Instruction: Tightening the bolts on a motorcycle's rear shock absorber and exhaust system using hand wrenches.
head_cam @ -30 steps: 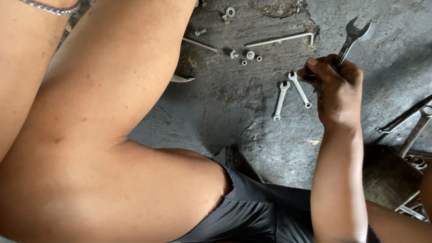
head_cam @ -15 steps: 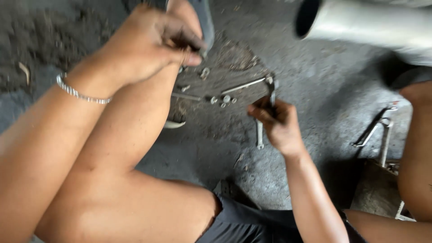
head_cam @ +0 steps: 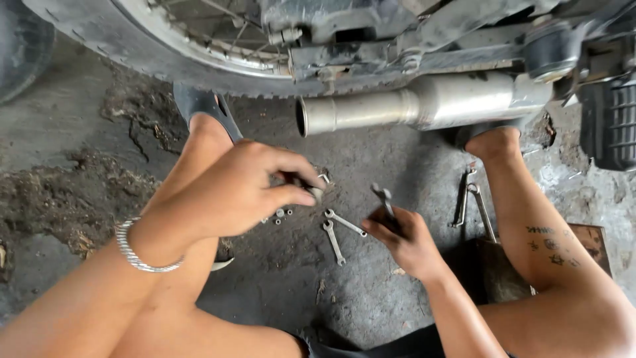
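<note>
Above everything hangs the motorcycle's rear wheel [head_cam: 165, 40], its tyre and spokes across the top, and under it the long silver exhaust pipe [head_cam: 411, 106] pointing left over the cracked concrete floor [head_cam: 298, 292]. The person squats close, knees wide, feet planted just below the pipe.

The left hand [head_cam: 238, 192], a metal bracelet [head_cam: 136, 248] on the wrist, is raised over the floor with its fingers pinching a small dark part [head_cam: 311, 191]; I cannot tell what it is. The right hand [head_cam: 407, 242] sits lower, fingers closed round the shank of a spanner [head_cam: 384, 202], whose open head sticks up and away.

To my eye, the sound way here is to seat the small part square by hand before the spanner goes on, and to put the head fully over the flats.

Two small spanners [head_cam: 338, 232] lie crossed on the floor between the hands, two longer ones [head_cam: 470, 202] near the right foot, and a few loose nuts [head_cam: 281, 214] just beneath the left fingers.
</note>
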